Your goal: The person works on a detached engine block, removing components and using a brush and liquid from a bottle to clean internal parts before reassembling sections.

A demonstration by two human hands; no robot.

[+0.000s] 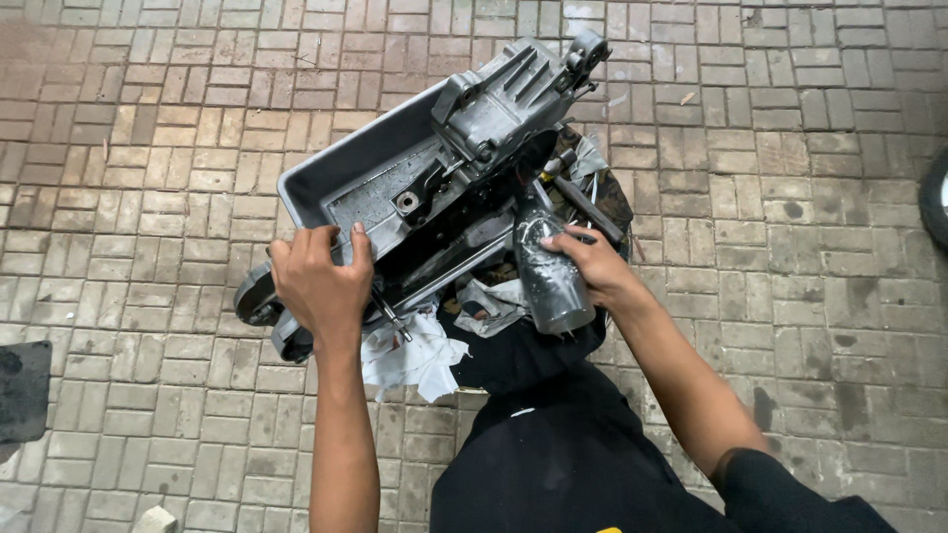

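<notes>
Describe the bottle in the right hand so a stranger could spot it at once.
Start at the big grey metal casing lying over the brick paving. At its near right edge, the right hand grips a grimy clear plastic bottle, tipped neck-first toward the casing's dark inside. It is the only see-through, rounded thing there; beside it are white rags and hard metal.

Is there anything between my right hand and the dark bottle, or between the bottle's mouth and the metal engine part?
No. The right hand already grips the bottle, and its tilted neck points straight at the engine part with nothing visible between.
</notes>
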